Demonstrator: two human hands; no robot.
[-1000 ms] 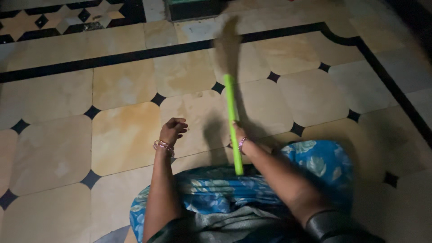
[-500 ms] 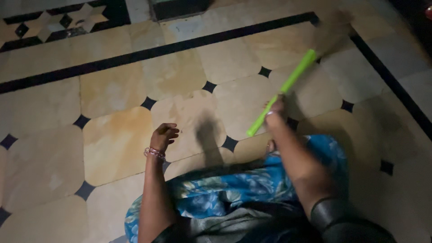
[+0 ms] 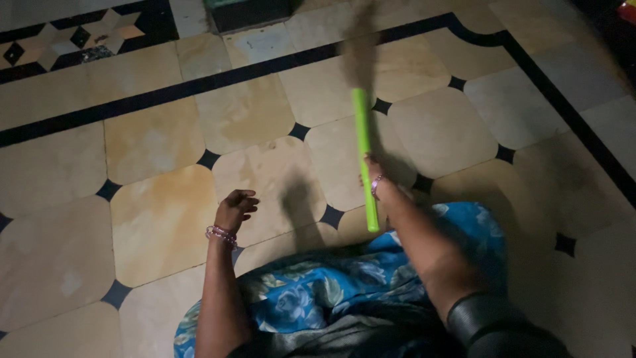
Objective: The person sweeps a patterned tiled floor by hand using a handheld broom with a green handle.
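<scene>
Dim room, person low over a tiled floor point(image 3: 159, 199). Right hand point(image 3: 373, 179) clenched round the green handle of a broom point(image 3: 363, 159), roughly mid-shaft, so the lower end sticks out past the wrist toward the lap. The handle points away from the body; the brush end lies over the tiles near the dark border line point(image 3: 165, 93), a placing that suits a low sweeping stroke. Left hand point(image 3: 235, 209) holds nothing, fingers loosely curled, hovering just above the floor (perhaps for balance). Blue flowered cloth point(image 3: 318, 292) covers the knees. Brush end is a brown blur; its shape cannot be made out. A dark box point(image 3: 252, 13) at the top edge is cut off.
</scene>
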